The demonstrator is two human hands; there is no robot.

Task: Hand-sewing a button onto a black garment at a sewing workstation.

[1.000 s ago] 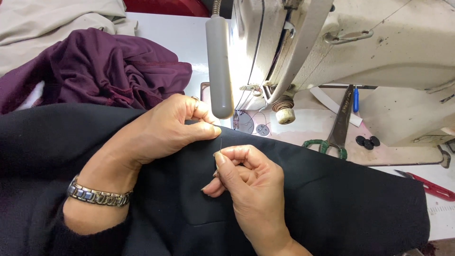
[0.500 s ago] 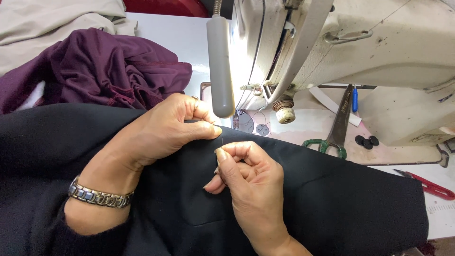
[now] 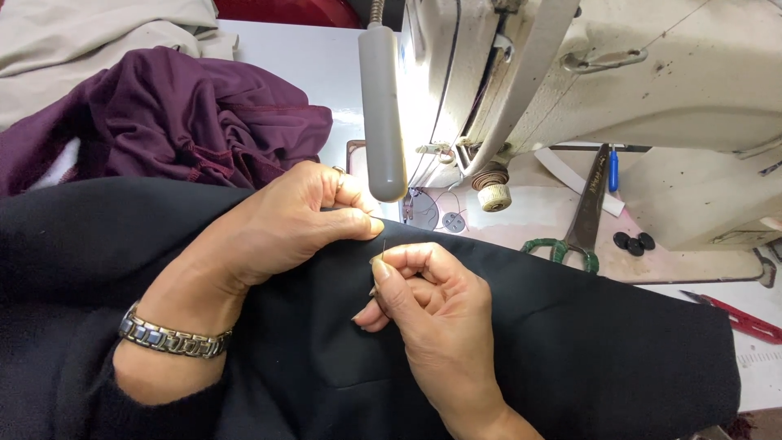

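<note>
Head camera, looking down, shows at far left a cream cloth (image 3: 90, 49) bunched at the top corner, with a crumpled purple garment (image 3: 187, 122) lying just below it on the white table (image 3: 309, 65). Across the whole lower part spreads a black garment (image 3: 586, 350), draped over the table edge toward the person. On it rests the left hand (image 3: 285, 224), a metal watch (image 3: 171, 336) around its wrist; thumb and forefinger are pinched shut on a fold of the black cloth at its upper edge. Just right of that pinch, the right hand (image 3: 428, 305) is curled, its thumb and forefinger grasping a thin needle (image 3: 383, 248) that stands nearly upright at the cloth's edge, close to the left thumb tip. Above both hands hangs a grey tube lamp (image 3: 383, 114), lit against the cream sewing machine (image 3: 652, 73), which fills the upper right. On the machine bed lie scissors (image 3: 582, 220) with green handles, and just beside these are two dark buttons (image 3: 634, 241). At far right, a red tool (image 3: 737, 319) lies on the table past the black garment's corner.
</note>
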